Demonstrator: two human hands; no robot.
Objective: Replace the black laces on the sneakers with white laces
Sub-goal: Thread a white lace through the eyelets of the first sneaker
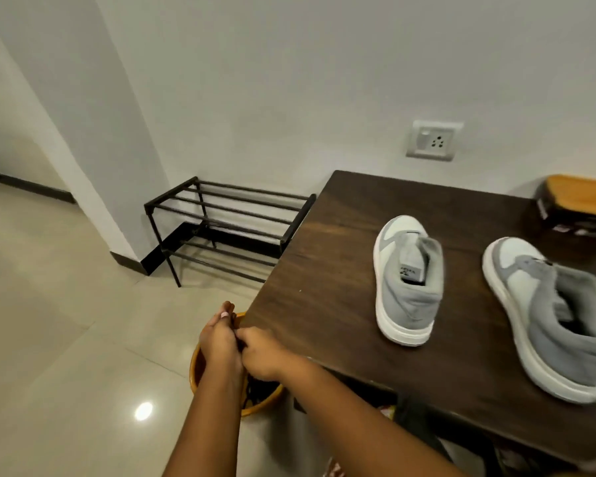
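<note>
Two grey-and-white sneakers stand on the dark wooden table [324, 270], the left sneaker [406, 280] near its middle and the right sneaker [551, 318] toward the right edge; no laces show on either. Left of the table, both my hands are held together over an orange bin [195, 370] on the floor. My left hand [219, 342] has its fingers stretched out. My right hand [260, 356] is curled against the left palm, with a dark bit of black lace [240, 343] between them. More black lace [258, 390] lies in the bin. No white laces are in view.
A black metal shoe rack [221, 228] stands against the wall behind the table's left edge. A brown box with an orange lid [578, 208] sits at the table's back right corner. A wall socket [434, 141] is above the table. The floor is glossy tile.
</note>
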